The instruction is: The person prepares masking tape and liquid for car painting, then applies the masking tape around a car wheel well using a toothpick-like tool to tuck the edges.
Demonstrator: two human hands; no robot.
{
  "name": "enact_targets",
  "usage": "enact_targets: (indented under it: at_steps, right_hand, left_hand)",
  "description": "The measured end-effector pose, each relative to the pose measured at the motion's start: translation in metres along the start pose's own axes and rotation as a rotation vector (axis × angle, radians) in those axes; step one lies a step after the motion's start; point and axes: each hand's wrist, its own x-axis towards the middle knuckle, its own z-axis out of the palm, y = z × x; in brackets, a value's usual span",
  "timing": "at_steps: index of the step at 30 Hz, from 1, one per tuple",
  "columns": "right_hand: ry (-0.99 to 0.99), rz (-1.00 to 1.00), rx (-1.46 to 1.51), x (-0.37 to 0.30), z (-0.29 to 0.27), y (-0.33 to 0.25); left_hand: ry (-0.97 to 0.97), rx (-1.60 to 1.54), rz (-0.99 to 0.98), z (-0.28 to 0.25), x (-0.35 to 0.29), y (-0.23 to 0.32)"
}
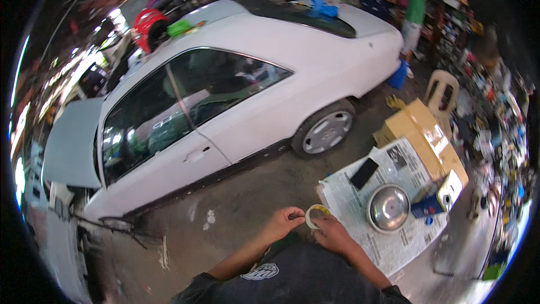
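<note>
A roll of pale tape point(309, 218) is in front of my body, just off the left edge of a newspaper-covered surface point(360, 247). My right hand point(332, 234) grips the roll from its right side, fingers closed round the ring. On the other side, my left hand point(286, 223) is closed in a pinch, its fingertips at the roll's left edge. Whether a strip of tape lies between those fingertips is too small to make out. On the newspaper to the right sit a shiny metal bowl point(388, 208), a flat black phone-like slab point(364, 173) and a blue-and-white can point(437, 198).
A white car point(247, 118) stands across the far side, its rear wheel point(324, 132) nearest the newspaper. Behind the bowl is a cardboard box point(430, 138), with a beige plastic chair point(441, 91) beyond. Piled clutter point(495, 129) lines the right. A person in green point(415, 3) stands far right.
</note>
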Motion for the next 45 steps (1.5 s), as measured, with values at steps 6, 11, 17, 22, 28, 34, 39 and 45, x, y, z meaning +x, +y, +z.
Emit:
enact_targets:
  at_steps: [6, 11, 17, 22, 28, 34, 39, 45]
  right_hand:
    - [-0.096, -0.129, -0.043, 0.016, 0.018, 0.010]
    - [-0.119, -0.229, -0.129, 0.026, 0.015, 0.000]
    - [-0.342, -0.143, -0.014, 0.029, 0.001, -0.006]
    - [-0.303, 0.104, 0.027, 0.022, 0.006, 0.003]
    - [-0.219, 0.150, 0.117, 0.021, 0.005, 0.005]
    - [-0.214, 0.143, 0.145, 0.026, 0.002, -0.006]
    - [-0.083, 0.132, 0.171, 0.025, 0.018, 0.028]
    - [-0.002, 0.201, 0.241, 0.022, -0.002, 0.011]
  left_hand:
    - [0.121, 0.081, -0.039, -0.010, -0.023, -0.009]
    - [0.199, 0.086, -0.029, -0.008, -0.036, -0.017]
    - [0.097, 0.203, -0.027, -0.010, -0.039, -0.013]
    - [0.110, 0.135, 0.064, -0.009, -0.029, -0.018]
    - [0.344, 0.035, 0.313, 0.010, -0.011, -0.001]
    - [0.381, 0.084, 0.319, 0.007, 0.000, -0.003]
    - [0.407, 0.058, 0.386, 0.007, 0.008, 0.003]
    - [0.394, 0.011, 0.415, 0.013, 0.011, 0.021]
